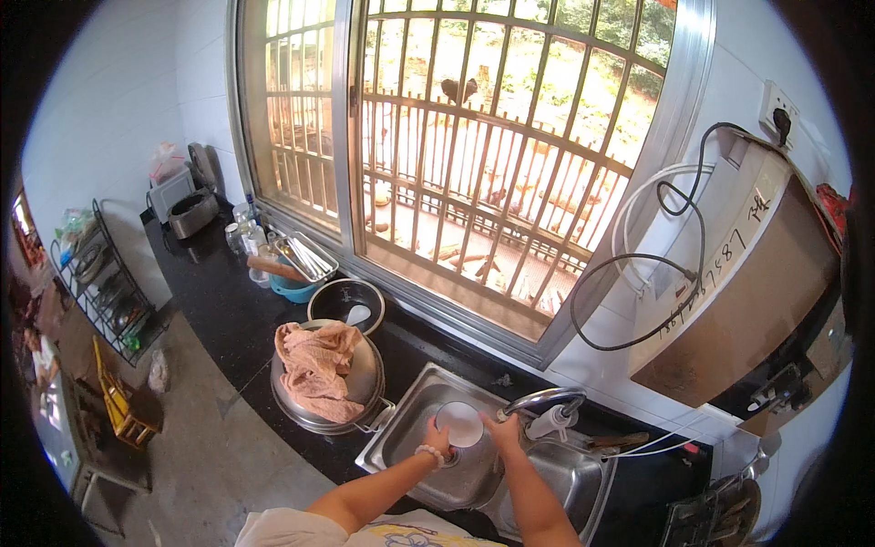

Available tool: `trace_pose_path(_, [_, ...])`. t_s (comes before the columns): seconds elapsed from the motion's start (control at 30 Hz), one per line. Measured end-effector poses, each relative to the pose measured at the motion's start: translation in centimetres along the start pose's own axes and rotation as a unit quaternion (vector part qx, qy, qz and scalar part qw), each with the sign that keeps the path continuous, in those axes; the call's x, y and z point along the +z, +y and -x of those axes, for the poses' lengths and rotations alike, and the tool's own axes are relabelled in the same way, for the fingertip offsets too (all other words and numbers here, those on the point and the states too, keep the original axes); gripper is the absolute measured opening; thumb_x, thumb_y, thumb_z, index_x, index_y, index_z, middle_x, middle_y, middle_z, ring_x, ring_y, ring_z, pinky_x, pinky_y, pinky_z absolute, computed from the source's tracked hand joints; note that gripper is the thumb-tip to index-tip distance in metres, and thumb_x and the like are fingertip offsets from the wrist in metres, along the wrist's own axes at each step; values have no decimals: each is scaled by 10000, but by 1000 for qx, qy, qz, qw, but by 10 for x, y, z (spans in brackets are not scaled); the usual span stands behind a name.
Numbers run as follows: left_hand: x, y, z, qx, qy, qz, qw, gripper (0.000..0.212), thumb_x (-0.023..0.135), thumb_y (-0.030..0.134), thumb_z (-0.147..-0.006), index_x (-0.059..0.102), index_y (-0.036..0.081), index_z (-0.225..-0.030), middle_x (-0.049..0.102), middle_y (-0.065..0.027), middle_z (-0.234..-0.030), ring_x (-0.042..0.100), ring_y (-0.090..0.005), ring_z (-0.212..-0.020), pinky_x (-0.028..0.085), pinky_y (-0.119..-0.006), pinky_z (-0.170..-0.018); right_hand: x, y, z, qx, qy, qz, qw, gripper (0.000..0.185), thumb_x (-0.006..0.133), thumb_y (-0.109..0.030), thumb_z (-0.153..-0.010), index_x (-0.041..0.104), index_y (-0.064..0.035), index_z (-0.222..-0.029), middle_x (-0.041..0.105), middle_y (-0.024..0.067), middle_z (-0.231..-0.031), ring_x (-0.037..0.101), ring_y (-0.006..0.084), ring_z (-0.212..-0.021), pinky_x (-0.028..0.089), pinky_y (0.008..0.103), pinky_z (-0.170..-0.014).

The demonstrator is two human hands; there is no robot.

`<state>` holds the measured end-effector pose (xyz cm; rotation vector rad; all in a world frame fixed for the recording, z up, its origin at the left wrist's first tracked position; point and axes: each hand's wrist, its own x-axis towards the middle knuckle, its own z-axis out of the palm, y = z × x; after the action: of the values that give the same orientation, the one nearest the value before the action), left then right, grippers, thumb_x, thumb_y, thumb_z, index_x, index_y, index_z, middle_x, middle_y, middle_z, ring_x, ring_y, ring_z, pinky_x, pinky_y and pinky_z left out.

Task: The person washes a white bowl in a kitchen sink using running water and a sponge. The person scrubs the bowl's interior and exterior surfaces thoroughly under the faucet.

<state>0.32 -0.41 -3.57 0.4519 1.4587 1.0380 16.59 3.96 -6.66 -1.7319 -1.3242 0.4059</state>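
A white round bowl is held over the left basin of a stainless steel double sink. My left hand, with a beaded bracelet at the wrist, grips the bowl's left rim. At the bowl's right side is my right hand, close under the mouth of the curved chrome faucet; whether its fingers touch the bowl or the faucet I cannot tell. A white bottle stands behind the sink, beside the faucet.
Left of the sink, a pink cloth lies on a lidded metal pot. Behind it are a dark basin with a white spoon and a blue bowl under a metal tray. A cardboard box and cables are at the right; a barred window lies ahead.
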Motion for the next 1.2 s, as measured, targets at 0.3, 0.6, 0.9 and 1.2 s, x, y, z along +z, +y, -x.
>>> trace_pose_path(0.3, [14,6,21,134,-31,-81,987,553,417,-19,-754,320,123,-1279,469,-150,-1179,579,-269,-833,502,-300,-440,-11,-15,23,167,-134,102,971,510,760,-385,-532,516,-26,-800,591,159,-785,564,325,-741,427,396,-657])
trace_pose_path(0.6, [6,-24,-11,171,-8,-153,973,558,447,23,-738,368,118,-1282,514,-181,-1170,545,-365,-985,449,-382,-841,-20,-33,27,109,-148,63,981,401,670,-381,-650,625,-17,-811,631,175,-793,609,334,-761,458,394,-675])
trace_pose_path(0.9, [0,-12,-46,131,-34,-264,955,414,608,237,-746,546,84,-1126,613,-180,-1006,603,-298,-907,454,-361,-805,-32,-31,31,86,-163,-29,982,268,596,-201,-715,615,26,-854,620,209,-751,618,343,-721,471,394,-664])
trace_pose_path(1.2, [56,-97,-84,-170,-165,34,971,453,692,294,-732,561,-58,-985,627,-115,-912,630,-221,-752,510,-320,-575,-49,-47,35,-45,-12,53,998,325,572,-160,-725,597,-22,-1018,616,222,-817,605,362,-763,470,410,-687])
